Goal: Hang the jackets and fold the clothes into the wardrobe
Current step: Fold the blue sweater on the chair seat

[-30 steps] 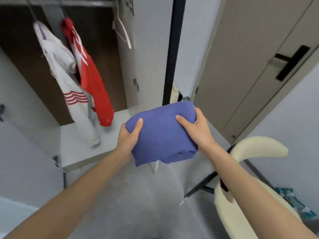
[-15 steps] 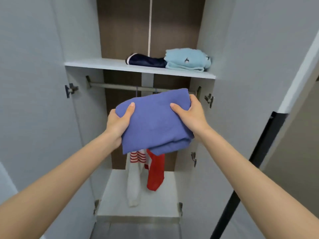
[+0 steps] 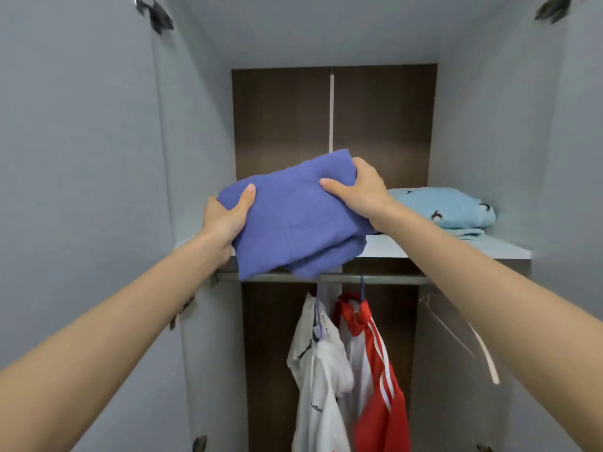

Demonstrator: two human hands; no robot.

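Our hands, the left hand [image 3: 225,220] at nine o'clock and the right hand [image 3: 362,190] at three, clutch the folded purple garment [image 3: 293,220] over the shelf [image 3: 456,247] edge; next we probably slide it in, at nine o'clock from the light-blue pile [image 3: 447,207].

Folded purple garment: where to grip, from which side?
Take the purple garment by its two side edges, thumbs on top, as left hand and right hand do, from the front. It's limp and its near layers sag, so side support likely keeps the fold.
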